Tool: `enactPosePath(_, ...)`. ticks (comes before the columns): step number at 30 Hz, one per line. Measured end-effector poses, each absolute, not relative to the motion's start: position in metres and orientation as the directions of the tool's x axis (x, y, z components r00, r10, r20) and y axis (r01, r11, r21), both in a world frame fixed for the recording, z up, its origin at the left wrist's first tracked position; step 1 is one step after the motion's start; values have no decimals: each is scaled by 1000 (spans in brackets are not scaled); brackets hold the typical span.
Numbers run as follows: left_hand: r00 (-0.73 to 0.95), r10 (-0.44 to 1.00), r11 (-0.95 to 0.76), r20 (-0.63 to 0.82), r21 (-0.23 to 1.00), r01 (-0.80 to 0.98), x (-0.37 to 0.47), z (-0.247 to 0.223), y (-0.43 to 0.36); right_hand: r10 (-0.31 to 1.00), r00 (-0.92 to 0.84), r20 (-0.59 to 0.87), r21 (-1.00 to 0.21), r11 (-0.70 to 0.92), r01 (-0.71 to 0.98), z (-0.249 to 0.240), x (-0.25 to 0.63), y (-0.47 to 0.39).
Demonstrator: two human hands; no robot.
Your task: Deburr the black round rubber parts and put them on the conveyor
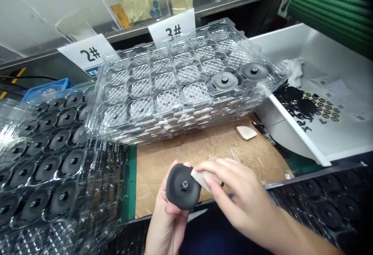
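A round black disc-shaped part with a small hub at its centre (183,198) is held by my left hand (169,218), its fingers wrapped around the rim from below and behind. Between the thumb and fingers of my right hand (239,193) is a pale, wedge-shaped pad (201,178), its tip against the disc's right edge. Another pale pad (246,132) lies on the brown board (175,154) beyond my hands. Behind it, a stack of clear plastic trays (163,101) carries two black discs (224,80) in its near right pockets.
At the left, more clear trays hold several black discs (58,140). A white bin (309,142) on the right contains black scraps and label sheets. A dark cutter-like tool (264,132) lies beside the bin. More discs (329,212) sit at lower right; a green roller (332,10) hangs above.
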State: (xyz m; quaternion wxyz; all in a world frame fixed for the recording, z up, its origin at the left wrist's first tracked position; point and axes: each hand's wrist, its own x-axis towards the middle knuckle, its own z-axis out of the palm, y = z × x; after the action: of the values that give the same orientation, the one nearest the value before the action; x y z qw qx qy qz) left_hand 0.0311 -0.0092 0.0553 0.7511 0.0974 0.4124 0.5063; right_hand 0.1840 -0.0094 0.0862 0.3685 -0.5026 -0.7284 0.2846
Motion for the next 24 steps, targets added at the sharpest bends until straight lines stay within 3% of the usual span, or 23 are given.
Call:
enactPosePath(3, 183, 805, 522, -564, 529, -669, 30, 55, -9, 920, -243, 309, -757, 392, 522, 85, 184, -11)
enactPosePath(6, 169, 811, 507, -560, 530, -680, 31, 54, -10, 921, -305, 244, -794, 370, 482, 81, 189, -5)
enactPosePath(8, 141, 835, 467, -531, 551, -692, 32, 52, -11, 955, -231, 187, -815, 282, 507, 79, 195, 4)
enactPosePath(10, 142, 840, 463, -524, 555, -691, 32, 52, -13, 962, -157, 226, -820, 274, 502, 82, 199, 10)
enactPosePath(13, 172, 819, 501, -548, 535, -680, 32, 50, -16, 891, -302, 340, -803, 442, 400, 91, 195, 12)
enactPosePath(17, 168, 796, 533, -581, 543, -648, 29, 45, -20, 882, -435, 181, -787, 395, 474, 98, 183, 12)
enactPosePath(20, 198, 773, 569, -603, 520, -637, 27, 44, -22, 864, -427, 267, -758, 462, 460, 90, 180, 15)
enactPosePath(22, 179, 781, 564, -599, 552, -614, 28, 49, -20, 853, -413, 320, -805, 475, 355, 80, 185, 16)
enactPosePath(24, 127, 810, 524, -572, 610, -594, 30, 56, -17, 897, -373, 238, -882, 360, 303, 69, 195, 14)
